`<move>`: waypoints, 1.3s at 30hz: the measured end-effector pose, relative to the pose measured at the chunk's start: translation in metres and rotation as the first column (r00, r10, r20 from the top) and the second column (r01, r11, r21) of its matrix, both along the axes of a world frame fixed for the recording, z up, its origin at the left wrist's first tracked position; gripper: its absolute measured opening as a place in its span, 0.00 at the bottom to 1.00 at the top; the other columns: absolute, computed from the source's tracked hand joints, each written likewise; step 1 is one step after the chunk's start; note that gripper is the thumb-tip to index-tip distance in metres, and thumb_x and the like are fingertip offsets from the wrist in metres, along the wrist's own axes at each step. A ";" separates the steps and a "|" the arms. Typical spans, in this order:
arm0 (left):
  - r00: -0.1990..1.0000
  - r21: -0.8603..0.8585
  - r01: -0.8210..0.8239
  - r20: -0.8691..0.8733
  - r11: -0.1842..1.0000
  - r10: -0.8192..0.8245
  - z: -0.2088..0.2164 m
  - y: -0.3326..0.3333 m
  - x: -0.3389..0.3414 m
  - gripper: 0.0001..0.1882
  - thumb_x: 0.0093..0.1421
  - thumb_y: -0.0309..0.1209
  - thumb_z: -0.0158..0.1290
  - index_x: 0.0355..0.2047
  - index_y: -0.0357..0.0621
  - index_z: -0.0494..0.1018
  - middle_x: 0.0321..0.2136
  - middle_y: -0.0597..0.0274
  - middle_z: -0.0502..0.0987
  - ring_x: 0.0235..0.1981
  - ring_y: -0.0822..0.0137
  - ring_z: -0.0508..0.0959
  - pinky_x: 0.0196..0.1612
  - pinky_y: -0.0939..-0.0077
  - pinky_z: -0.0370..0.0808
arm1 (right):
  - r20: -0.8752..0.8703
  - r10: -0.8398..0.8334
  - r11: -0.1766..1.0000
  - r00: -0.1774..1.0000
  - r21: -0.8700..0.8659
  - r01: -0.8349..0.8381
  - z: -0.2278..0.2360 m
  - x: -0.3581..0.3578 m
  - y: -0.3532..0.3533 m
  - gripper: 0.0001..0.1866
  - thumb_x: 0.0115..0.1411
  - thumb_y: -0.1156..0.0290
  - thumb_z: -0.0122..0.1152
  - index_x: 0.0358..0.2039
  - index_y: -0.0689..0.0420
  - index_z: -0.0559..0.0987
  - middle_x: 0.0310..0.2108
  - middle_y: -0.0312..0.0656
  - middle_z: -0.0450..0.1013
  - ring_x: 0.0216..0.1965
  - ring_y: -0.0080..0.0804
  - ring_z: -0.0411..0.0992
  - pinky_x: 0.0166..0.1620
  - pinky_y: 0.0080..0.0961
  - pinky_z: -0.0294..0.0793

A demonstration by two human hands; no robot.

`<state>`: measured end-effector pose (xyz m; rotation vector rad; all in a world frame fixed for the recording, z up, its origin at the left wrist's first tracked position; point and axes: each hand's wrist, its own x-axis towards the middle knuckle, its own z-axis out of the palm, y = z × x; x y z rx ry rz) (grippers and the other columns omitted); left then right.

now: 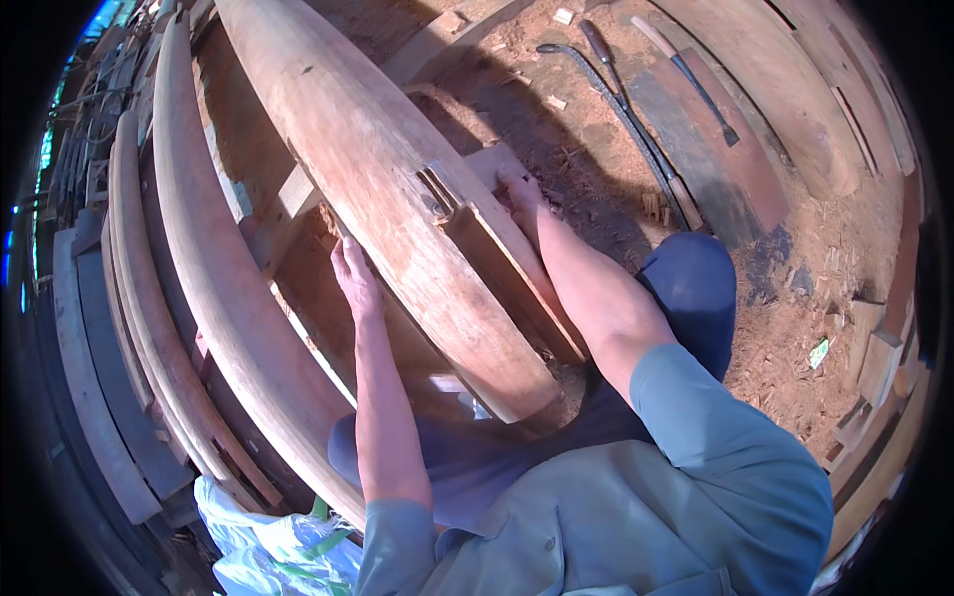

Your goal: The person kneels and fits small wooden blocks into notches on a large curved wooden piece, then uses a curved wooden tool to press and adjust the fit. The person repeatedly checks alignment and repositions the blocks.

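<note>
A long, smooth, curved timber [397, 189] slants from the far left toward my lap, with a slot and a long recess cut in its right side. Against its left edge, my left hand [356, 278] has its fingers stretched upward; the fingertips are near a rough bit of wood [329, 221] at the timber's underside. On the other side, my right hand [523, 194] closes its fingers on the edge of a flat wooden block [492, 162] that juts out from beside the timber. The timber hides the rest of the block, and part of the right fingers is out of sight.
Several curved timbers [204, 214] lie to the left. At the far right, a dark pry bar [626, 114], a chisel [599, 45] and another long-handled tool [696, 84] lie by a flat board [715, 149]. Wood chips cover the ground [785, 328]. A white plastic sack [268, 546] is near left.
</note>
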<state>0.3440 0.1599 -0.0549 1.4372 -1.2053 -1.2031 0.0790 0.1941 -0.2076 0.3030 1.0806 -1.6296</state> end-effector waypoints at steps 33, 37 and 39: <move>0.875 0.254 -0.480 0.073 0.840 0.478 -0.053 0.013 0.068 0.31 0.62 0.55 0.58 0.42 0.32 0.75 0.37 0.57 0.81 0.36 0.70 0.78 0.40 0.73 0.76 | -0.384 0.400 0.905 0.832 0.023 -0.424 0.091 0.016 -0.019 0.34 0.61 0.45 0.63 0.57 0.56 0.70 0.51 0.43 0.72 0.52 0.33 0.71 0.53 0.37 0.73; 0.854 0.222 -0.502 -0.024 0.836 0.520 -0.050 0.010 0.058 0.26 0.61 0.50 0.61 0.39 0.34 0.77 0.33 0.59 0.81 0.32 0.71 0.78 0.37 0.74 0.76 | -0.320 0.347 0.923 0.882 -0.050 -0.382 0.072 0.008 -0.020 0.33 0.60 0.46 0.64 0.56 0.58 0.74 0.51 0.45 0.73 0.56 0.33 0.68 0.59 0.37 0.66; 0.858 0.252 -0.469 -0.094 0.846 0.504 -0.042 0.009 0.051 0.25 0.61 0.49 0.62 0.39 0.34 0.77 0.32 0.60 0.81 0.30 0.72 0.79 0.35 0.76 0.77 | -0.406 0.316 0.935 0.857 -0.019 -0.354 0.052 -0.002 -0.020 0.37 0.58 0.45 0.66 0.58 0.59 0.71 0.55 0.45 0.70 0.58 0.33 0.65 0.61 0.36 0.62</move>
